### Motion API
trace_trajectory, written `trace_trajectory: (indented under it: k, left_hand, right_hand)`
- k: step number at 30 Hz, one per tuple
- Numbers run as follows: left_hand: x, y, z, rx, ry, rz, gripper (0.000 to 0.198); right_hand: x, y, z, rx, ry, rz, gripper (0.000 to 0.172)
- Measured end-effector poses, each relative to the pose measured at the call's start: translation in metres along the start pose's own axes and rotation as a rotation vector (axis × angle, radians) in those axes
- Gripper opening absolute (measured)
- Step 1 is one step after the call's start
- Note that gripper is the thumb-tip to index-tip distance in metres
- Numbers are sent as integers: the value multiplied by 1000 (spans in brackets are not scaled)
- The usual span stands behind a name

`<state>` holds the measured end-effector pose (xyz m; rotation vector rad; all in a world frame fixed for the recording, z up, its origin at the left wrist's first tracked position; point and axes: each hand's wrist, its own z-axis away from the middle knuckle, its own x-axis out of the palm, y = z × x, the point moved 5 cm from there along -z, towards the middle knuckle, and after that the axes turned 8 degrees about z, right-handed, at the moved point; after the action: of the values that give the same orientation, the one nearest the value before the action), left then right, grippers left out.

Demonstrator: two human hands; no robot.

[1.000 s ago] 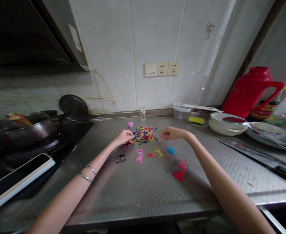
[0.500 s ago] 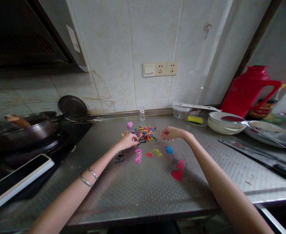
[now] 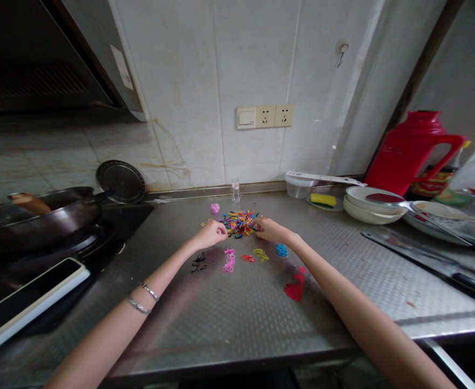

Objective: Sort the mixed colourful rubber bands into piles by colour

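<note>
A mixed heap of small coloured rubber bands [image 3: 240, 223] lies on the metal counter. At the heap's left edge is my left hand [image 3: 212, 233], its fingers curled closed; whatever they hold is hidden. My right hand [image 3: 270, 230] reaches the right edge, fingertips pressed together against the bands, and I cannot make out what is between them. Nearer to me are sorted groups: black bands [image 3: 199, 263], pink bands [image 3: 228, 260], red bands [image 3: 247, 258], yellow bands [image 3: 261, 254] and blue bands [image 3: 281, 250].
A red and clear torn packet [image 3: 295, 286] lies in front of my right forearm. Behind the heap stand a small clear bottle [image 3: 236, 190] and a pink lump [image 3: 215, 208]. A wok [image 3: 59, 216] is left; bowls [image 3: 370, 209], a knife [image 3: 415, 256] and a red flask [image 3: 409, 151] are right.
My right hand has moved left and closed its fingers at the heap's edge. My left hand has shifted slightly left and stays closed.
</note>
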<state>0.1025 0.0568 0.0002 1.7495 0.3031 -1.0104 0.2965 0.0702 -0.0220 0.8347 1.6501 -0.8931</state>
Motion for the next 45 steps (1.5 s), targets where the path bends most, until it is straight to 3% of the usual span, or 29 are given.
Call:
trace_trajectory:
  k: [3,7,16,19,23,29,34,37,41,45]
  left_hand:
    - [-20,1,12,-16,-138,110,21]
    - [-40,-13,35,-75,-297,91,19]
    - [-35,-38,55,-162,-449,104,21]
    - [-42,-41,56,-167,-402,183,25]
    - [-57,-47,57,-210,-211,341,31]
    - [-64,-56,53,-240,-16,411,35]
    - [-58,-63,48,-230,53,436,34]
    - [-51,-65,46,-226,62,438,33]
    - [-48,-68,44,-228,56,444,31]
    - [-50,-73,42,-207,100,432,28]
  right_hand:
    - [1,0,0,-14,4,6,36]
    - [0,-2,1,-15,-8,-37,38]
    - [0,6,-1,-11,55,-91,38]
    - [-3,8,-2,18,105,-128,35]
    - [-11,-7,-3,11,164,-258,29]
    - [-14,-81,-13,-207,47,-396,30]
    - [-6,-147,-23,-417,-9,-370,33]
    - [3,-172,-28,-490,-23,-329,30]
    - [8,-185,-27,-550,-55,-328,26]
    - [-5,-165,-22,-520,-19,-352,26]
